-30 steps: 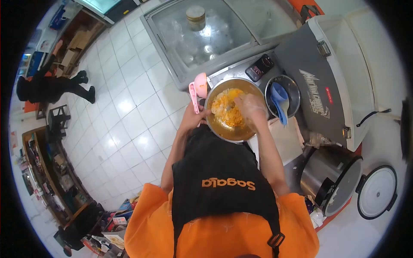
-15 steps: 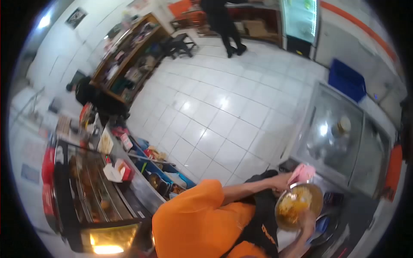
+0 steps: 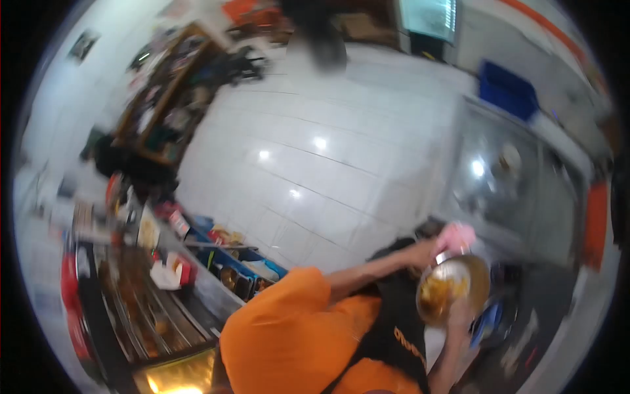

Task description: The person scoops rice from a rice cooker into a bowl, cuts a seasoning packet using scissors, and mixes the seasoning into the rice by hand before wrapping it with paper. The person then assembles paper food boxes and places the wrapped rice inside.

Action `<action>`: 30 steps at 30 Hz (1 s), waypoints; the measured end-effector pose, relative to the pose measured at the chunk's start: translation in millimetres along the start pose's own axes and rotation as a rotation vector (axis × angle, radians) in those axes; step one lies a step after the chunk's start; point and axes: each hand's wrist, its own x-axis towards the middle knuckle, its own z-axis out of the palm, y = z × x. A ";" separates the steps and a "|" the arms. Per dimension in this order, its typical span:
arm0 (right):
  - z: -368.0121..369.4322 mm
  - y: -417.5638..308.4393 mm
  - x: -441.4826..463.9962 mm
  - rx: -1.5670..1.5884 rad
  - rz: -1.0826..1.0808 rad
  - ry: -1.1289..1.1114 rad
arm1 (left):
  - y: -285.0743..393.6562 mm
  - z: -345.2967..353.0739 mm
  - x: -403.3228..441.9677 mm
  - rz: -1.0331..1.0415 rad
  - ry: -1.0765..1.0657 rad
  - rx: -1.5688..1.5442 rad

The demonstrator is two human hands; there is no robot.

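A round metal bowl (image 3: 481,285) tilts in front of my orange-clad body, with yellow-orange food (image 3: 435,293) inside. My left hand (image 3: 428,255) grips its far rim through a pink cloth (image 3: 455,236). My right hand (image 3: 461,316) reaches over the near side into the bowl, at the food. Its fingers are smeared by motion and partly hidden, so what they hold is unclear. A blue item (image 3: 485,324), blurred, lies just beside the bowl on a dark surface.
A glass-topped chest (image 3: 492,174) stands beyond the bowl, with a blue crate (image 3: 506,90) behind it. At left are a lit display case (image 3: 134,308), a red and white box (image 3: 172,271) and shelving (image 3: 167,108). A person in dark clothes (image 3: 318,29) stands at the back.
The whole view has shifted and blurred. My left hand still holds the bowl with the pink cloth; my right hand stays in the bowl, and the food's arrangement has changed.
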 end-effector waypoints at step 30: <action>-95.1 -77.3 -16.7 0.415 0.323 0.226 | 30.9 -7.1 -17.0 -0.478 0.021 -0.132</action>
